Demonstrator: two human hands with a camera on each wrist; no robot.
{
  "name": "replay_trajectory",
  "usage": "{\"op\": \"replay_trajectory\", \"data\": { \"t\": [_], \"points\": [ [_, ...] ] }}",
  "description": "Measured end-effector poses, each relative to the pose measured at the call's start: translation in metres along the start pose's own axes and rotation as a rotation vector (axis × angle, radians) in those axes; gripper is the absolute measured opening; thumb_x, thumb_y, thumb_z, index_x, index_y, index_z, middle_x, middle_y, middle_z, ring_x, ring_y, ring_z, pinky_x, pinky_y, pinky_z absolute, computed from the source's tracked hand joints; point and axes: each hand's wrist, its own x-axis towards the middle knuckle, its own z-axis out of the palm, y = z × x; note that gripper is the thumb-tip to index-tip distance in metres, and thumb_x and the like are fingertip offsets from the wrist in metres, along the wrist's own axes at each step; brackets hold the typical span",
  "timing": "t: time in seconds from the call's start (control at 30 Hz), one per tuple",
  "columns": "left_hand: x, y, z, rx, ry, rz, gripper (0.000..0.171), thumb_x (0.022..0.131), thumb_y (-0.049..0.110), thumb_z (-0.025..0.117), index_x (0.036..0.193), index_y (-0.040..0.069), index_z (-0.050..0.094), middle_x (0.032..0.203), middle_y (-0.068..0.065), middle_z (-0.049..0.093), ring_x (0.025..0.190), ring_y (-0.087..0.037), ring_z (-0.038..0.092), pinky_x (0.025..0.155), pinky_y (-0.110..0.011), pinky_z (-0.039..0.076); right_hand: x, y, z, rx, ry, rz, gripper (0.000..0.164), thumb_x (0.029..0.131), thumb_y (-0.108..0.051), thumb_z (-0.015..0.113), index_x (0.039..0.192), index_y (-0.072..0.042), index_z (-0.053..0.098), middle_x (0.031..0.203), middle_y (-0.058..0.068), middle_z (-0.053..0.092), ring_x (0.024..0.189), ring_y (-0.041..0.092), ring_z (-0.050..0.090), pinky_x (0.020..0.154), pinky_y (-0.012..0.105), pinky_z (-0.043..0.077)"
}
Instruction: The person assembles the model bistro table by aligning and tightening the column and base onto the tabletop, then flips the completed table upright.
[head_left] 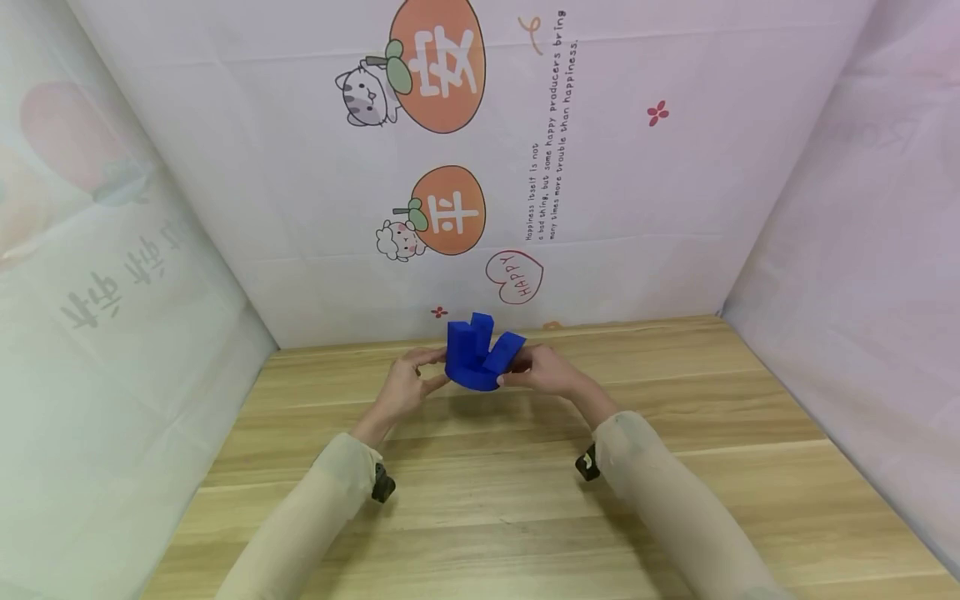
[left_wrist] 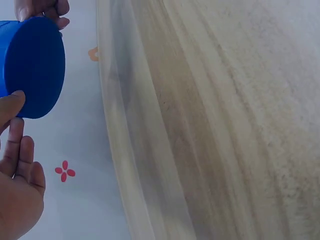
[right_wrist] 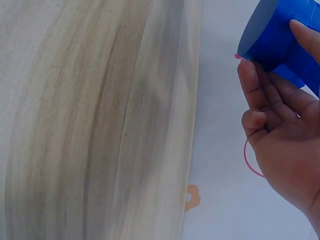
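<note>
A blue object with a round disc base and several upright block-like prongs (head_left: 472,375) is held between both hands over the far part of the table. My left hand (head_left: 401,385) pinches its left side, thumb and fingers at the base's rim. On the other side, my right hand (head_left: 551,371) grips the object by the base and the slanted right prong. The left wrist view shows the flat round underside (left_wrist: 40,67) facing that camera, with the left thumb (left_wrist: 12,105) on its edge. From the right wrist, the right fingers (right_wrist: 255,82) lie under the blue side wall.
The wood-grain table (head_left: 480,500) meets a white printed cloth backdrop (head_left: 600,167) just behind the object. Cloth walls stand at the left (head_left: 90,292) and right (head_left: 847,250). A small black device (head_left: 382,483) sits at the left wrist, another (head_left: 587,463) at the right.
</note>
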Motion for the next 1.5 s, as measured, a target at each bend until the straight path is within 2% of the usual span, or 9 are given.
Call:
{"op": "replay_trajectory", "data": {
  "t": [0.17, 0.33, 0.57, 0.77, 0.9, 1.03, 1.17, 1.33, 1.5],
  "points": [
    [0.001, 0.005, -0.002, -0.018, 0.025, -0.001, 0.042, 0.085, 0.023, 0.080, 0.126, 0.022, 0.071, 0.116, 0.000, 0.073, 0.121, -0.023, 0.059, 0.096, -0.050, 0.049, -0.003, 0.002, -0.001, 0.066, 0.004, -0.016, 0.042, 0.092, -0.043, 0.069, 0.118, -0.010, 0.073, 0.109, 0.003, 0.076, 0.100, 0.016, 0.070, 0.091, 0.037, 0.056],
    [0.000, 0.008, -0.005, -0.043, 0.011, -0.027, 0.040, 0.085, 0.026, 0.080, 0.124, 0.022, 0.073, 0.115, -0.001, 0.074, 0.123, -0.025, 0.059, 0.107, -0.051, 0.046, -0.006, -0.001, -0.004, 0.123, 0.036, -0.026, 0.036, 0.094, -0.046, 0.066, 0.111, -0.015, 0.076, 0.096, 0.000, 0.077, 0.092, 0.017, 0.072, 0.085, 0.036, 0.057],
    [-0.001, 0.013, -0.013, -0.080, -0.022, -0.100, 0.048, 0.080, 0.044, 0.082, 0.122, 0.022, 0.073, 0.133, -0.003, 0.067, 0.132, -0.028, 0.054, 0.111, -0.054, 0.042, -0.011, -0.002, -0.008, 0.199, 0.070, -0.001, 0.039, 0.091, -0.041, 0.072, 0.117, -0.011, 0.073, 0.096, 0.004, 0.077, 0.091, 0.016, 0.072, 0.084, 0.033, 0.057],
    [0.001, 0.019, -0.017, -0.043, -0.048, -0.138, 0.051, 0.079, 0.056, 0.078, 0.119, 0.025, 0.075, 0.127, 0.000, 0.070, 0.113, -0.022, 0.060, 0.087, -0.039, 0.051, -0.012, -0.003, -0.010, 0.184, 0.075, -0.021, 0.035, 0.091, -0.034, 0.073, 0.118, -0.012, 0.073, 0.097, 0.004, 0.077, 0.087, 0.016, 0.073, 0.078, 0.030, 0.059],
    [0.002, 0.022, -0.017, -0.029, -0.085, -0.134, 0.042, 0.085, 0.050, 0.076, 0.120, 0.026, 0.075, 0.120, 0.003, 0.073, 0.105, -0.019, 0.060, 0.076, -0.031, 0.046, -0.012, -0.002, -0.011, 0.195, 0.070, -0.026, 0.033, 0.096, -0.034, 0.067, 0.120, -0.011, 0.072, 0.097, 0.008, 0.078, 0.086, 0.022, 0.075, 0.083, 0.042, 0.059],
    [0.002, 0.025, -0.017, -0.044, -0.131, -0.152, 0.039, 0.089, 0.048, 0.072, 0.123, 0.028, 0.073, 0.120, 0.006, 0.073, 0.110, -0.019, 0.061, 0.085, -0.036, 0.048, -0.013, -0.002, -0.013, 0.203, 0.076, -0.006, 0.037, 0.098, -0.038, 0.063, 0.123, -0.012, 0.071, 0.097, 0.010, 0.078, 0.086, 0.024, 0.074, 0.090, 0.048, 0.057],
    [0.003, 0.029, -0.015, -0.121, -0.145, -0.223, 0.047, 0.088, 0.056, 0.069, 0.127, 0.029, 0.070, 0.130, 0.005, 0.069, 0.124, -0.021, 0.060, 0.102, -0.046, 0.050, -0.014, -0.005, -0.018, 0.217, 0.097, 0.028, 0.040, 0.098, -0.043, 0.062, 0.122, -0.012, 0.072, 0.091, 0.008, 0.078, 0.085, 0.019, 0.073, 0.094, 0.046, 0.055],
    [0.005, 0.034, -0.011, -0.216, -0.108, -0.304, 0.052, 0.085, 0.059, 0.071, 0.127, 0.028, 0.070, 0.132, 0.001, 0.068, 0.131, -0.024, 0.058, 0.111, -0.050, 0.044, -0.017, -0.007, -0.022, 0.222, 0.102, 0.043, 0.038, 0.097, -0.040, 0.064, 0.119, -0.010, 0.072, 0.086, 0.005, 0.077, 0.086, 0.015, 0.072, 0.095, 0.045, 0.054],
    [0.005, 0.036, -0.007, -0.232, -0.056, -0.329, 0.048, 0.085, 0.055, 0.073, 0.123, 0.025, 0.073, 0.131, -0.001, 0.068, 0.131, -0.025, 0.058, 0.111, -0.050, 0.044, -0.017, -0.009, -0.022, 0.213, 0.103, 0.065, 0.038, 0.097, -0.042, 0.062, 0.115, -0.010, 0.074, 0.093, 0.013, 0.077, 0.082, 0.016, 0.072, 0.093, 0.044, 0.054]
  ]
}}
